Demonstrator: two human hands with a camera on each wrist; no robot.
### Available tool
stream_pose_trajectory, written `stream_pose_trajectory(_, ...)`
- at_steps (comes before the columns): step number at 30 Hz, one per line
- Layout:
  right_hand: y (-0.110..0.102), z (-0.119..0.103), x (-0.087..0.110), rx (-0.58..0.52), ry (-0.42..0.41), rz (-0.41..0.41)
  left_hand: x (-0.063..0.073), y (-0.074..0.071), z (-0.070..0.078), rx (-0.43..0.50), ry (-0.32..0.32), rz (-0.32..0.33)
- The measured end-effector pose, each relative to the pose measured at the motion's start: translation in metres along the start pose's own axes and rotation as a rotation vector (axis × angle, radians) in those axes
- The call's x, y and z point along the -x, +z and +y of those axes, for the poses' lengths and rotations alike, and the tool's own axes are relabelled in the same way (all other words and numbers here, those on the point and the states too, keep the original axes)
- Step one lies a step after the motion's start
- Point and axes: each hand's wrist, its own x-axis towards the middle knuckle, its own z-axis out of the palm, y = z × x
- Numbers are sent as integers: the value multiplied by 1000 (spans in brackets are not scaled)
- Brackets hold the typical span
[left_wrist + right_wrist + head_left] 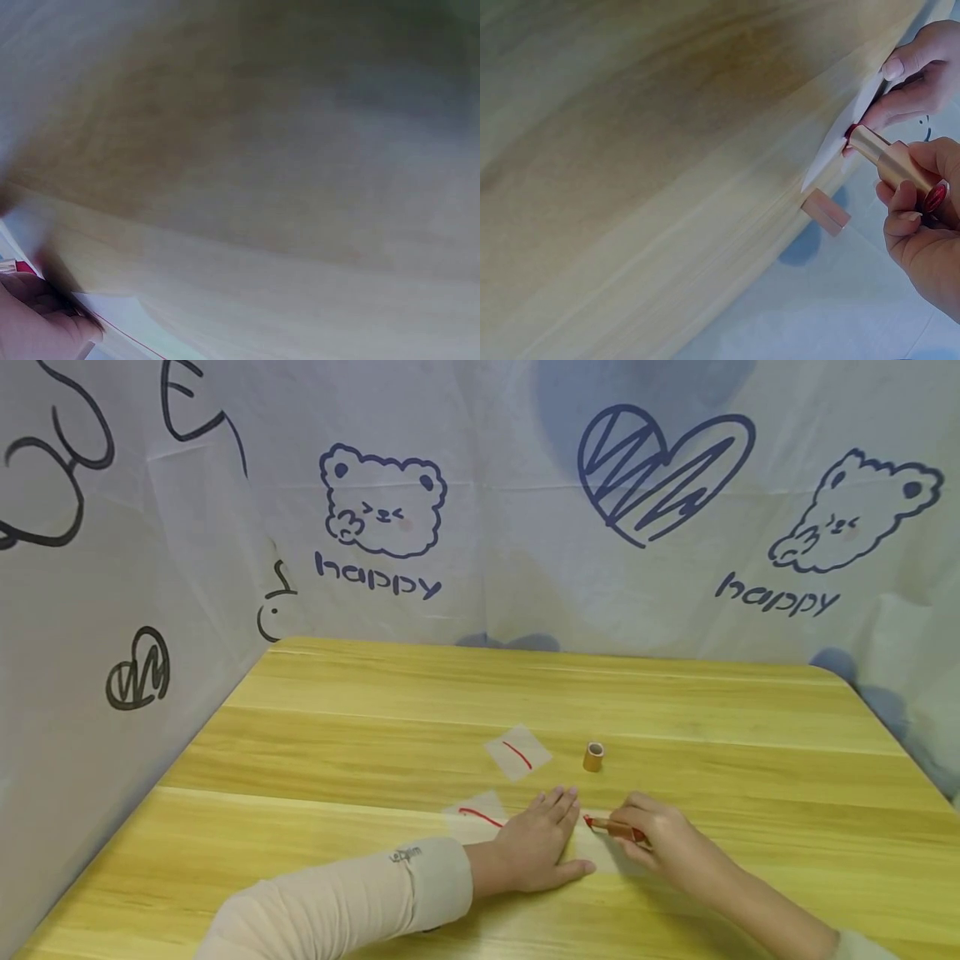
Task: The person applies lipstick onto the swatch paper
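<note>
My right hand (663,843) grips a gold lipstick (618,829), its red tip pointing left and down at a small pale sheet of paper (606,860). In the right wrist view the lipstick's gold tube (892,161) and red base disc show, with the tip at the paper (836,146). Fingers extended, my left hand (538,845) lies flat over the left part of that sheet, thumb toward the lipstick. A second sheet (476,803) with a red stroke is partly covered by the left hand and sleeve. Only part of a hand (41,322) shows in the left wrist view.
Farther back, another small sheet (517,768) bears a curved red stroke. The gold lipstick cap (593,762) stands upright to its right, open end up. Everything lies on a wood-grain table (337,735), backed by white cloth (510,527) with drawn bears and hearts.
</note>
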Motion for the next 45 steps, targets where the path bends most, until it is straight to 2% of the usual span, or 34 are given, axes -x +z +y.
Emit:
stream_pose_trajectory(8,-1,-1,2,-9,18,-17,0,1,-1,5,-1,-7)
stream_pose_trajectory(24,0,1,10,-30,8,34,0,3,-1,8,8,3)
stream_pose_trajectory(30,-2,3,16,-58,34,27,-1,4,-2,3,10,7)
stream_pose_trajectory(45,-3,4,23,-42,28,46,-1,3,-2,18,22,5)
